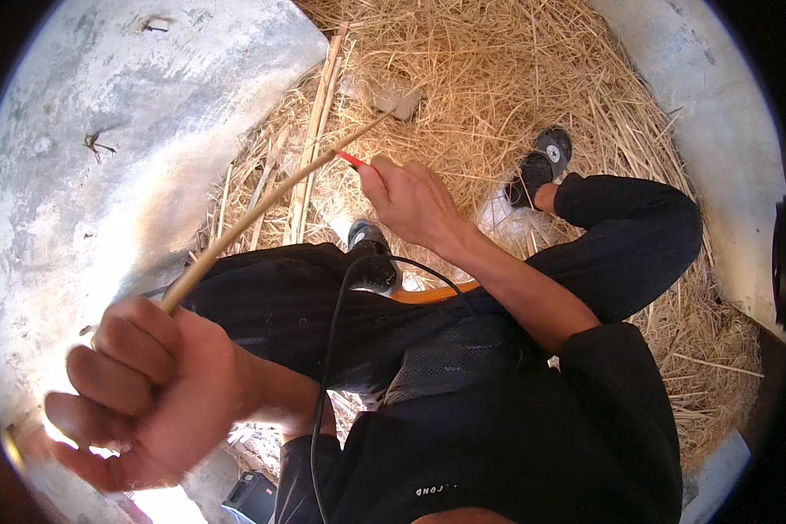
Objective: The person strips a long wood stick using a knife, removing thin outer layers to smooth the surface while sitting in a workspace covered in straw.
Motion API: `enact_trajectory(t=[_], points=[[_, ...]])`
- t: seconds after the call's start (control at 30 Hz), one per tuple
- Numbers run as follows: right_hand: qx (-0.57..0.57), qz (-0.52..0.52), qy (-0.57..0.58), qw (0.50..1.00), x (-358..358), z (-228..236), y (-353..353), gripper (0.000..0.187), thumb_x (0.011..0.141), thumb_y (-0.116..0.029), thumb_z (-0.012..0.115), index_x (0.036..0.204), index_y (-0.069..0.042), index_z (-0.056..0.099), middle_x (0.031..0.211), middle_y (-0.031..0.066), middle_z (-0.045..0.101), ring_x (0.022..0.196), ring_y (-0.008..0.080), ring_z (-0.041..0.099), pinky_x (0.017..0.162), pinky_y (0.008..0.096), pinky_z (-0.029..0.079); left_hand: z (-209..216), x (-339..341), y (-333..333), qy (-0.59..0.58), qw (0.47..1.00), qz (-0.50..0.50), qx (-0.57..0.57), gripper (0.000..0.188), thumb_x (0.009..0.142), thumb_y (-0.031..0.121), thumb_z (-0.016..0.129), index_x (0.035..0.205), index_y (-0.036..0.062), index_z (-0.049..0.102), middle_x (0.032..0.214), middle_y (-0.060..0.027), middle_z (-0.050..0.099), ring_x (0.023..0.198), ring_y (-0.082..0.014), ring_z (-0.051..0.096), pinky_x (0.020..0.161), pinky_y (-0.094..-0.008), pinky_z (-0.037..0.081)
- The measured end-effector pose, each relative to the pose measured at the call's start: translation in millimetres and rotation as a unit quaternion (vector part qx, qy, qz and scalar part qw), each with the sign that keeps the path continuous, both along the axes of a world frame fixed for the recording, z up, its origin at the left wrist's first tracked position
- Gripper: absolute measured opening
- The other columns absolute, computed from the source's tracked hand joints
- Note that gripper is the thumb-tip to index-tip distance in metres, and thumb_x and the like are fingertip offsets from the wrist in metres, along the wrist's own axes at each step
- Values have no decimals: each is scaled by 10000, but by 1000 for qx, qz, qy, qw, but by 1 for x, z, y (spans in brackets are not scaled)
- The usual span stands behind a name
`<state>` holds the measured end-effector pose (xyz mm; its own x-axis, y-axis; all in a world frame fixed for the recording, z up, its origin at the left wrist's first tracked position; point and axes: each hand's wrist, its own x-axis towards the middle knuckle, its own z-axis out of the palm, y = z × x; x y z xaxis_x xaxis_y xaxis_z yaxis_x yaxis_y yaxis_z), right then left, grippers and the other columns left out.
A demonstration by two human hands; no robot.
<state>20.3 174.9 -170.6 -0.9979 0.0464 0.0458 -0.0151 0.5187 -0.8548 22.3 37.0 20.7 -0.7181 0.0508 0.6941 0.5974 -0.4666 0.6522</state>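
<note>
My left hand [162, 384] is closed around the near end of a long, thin tan stick [251, 214]. The stick slants up and away to the right, and its far part tapers to a narrow end over the straw. My right hand [417, 205] is closed on a small red tool [349, 158]. Only a short red piece of it shows beyond the fingers, touching or very close to the stick. Fingers and thumb hide the rest, so its kind cannot be told.
Loose straw [498, 70] covers the ground, with long split strips [314, 140] lying on it. Pale curved panels [131, 113] rise at left and right. A black cable [330, 349] hangs across my lap. An orange curved piece [432, 295] lies under my legs.
</note>
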Motion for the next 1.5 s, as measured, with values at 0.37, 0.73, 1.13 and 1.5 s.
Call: enact_trajectory(t=[0.37,0.73,1.13,1.5], points=[[217,24,-157,963,-1,-14,21,280,888,-205,368,830,12,535,619,237,519,580,343,571,503,410,416,-2,3,-15,-49,991,119,33,364,864,331,293,557,168,187,453,26,157,399,-73,79,386,-251,81],[26,31,-95,995,1,31,0,421,899,-294,362,679,28,522,575,223,515,562,385,516,569,455,390,-6,2,-21,1,993,108,-46,377,856,316,302,548,165,147,446,31,144,386,-75,78,378,-247,85],[101,-14,21,995,9,29,0,398,889,-322,401,731,9,555,524,217,507,513,388,526,480,468,389,-4,5,-13,-7,996,91,-9,367,875,325,295,554,166,217,435,35,179,371,-67,95,367,-240,93],[112,15,-172,979,-4,-48,8,356,918,-229,304,810,11,544,589,233,533,547,327,561,522,427,454,-1,8,-10,-49,989,126,62,381,883,299,323,541,157,234,436,35,177,387,-72,89,386,-248,85]])
